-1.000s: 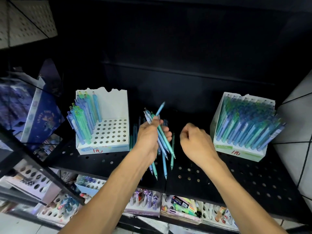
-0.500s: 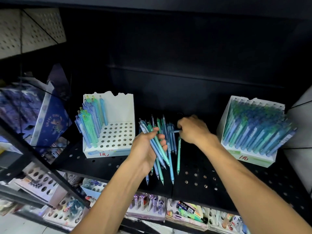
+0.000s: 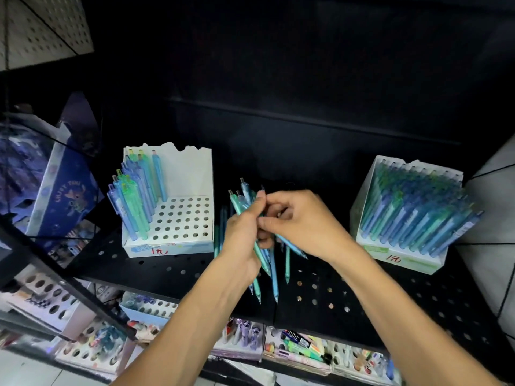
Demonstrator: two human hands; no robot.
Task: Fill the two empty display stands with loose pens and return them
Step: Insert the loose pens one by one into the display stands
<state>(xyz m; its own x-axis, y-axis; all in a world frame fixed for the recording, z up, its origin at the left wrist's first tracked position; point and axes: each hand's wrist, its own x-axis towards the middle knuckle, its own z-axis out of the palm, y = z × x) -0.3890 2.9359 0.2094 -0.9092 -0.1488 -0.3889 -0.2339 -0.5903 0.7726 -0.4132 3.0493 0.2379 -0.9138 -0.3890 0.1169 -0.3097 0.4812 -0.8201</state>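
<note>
Here left hand [image 3: 241, 240] grips translucent blue-green pens [image 3: 257, 263]; right hand [image 3: 303, 224] pinches 1.

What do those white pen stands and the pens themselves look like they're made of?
The left stand looks like matte white cardboard: its back panel has a ragged, torn top edge. The right stand seems the same. The pens look like glossy, translucent plastic in blues and greens; light shows through the barrels.
</note>
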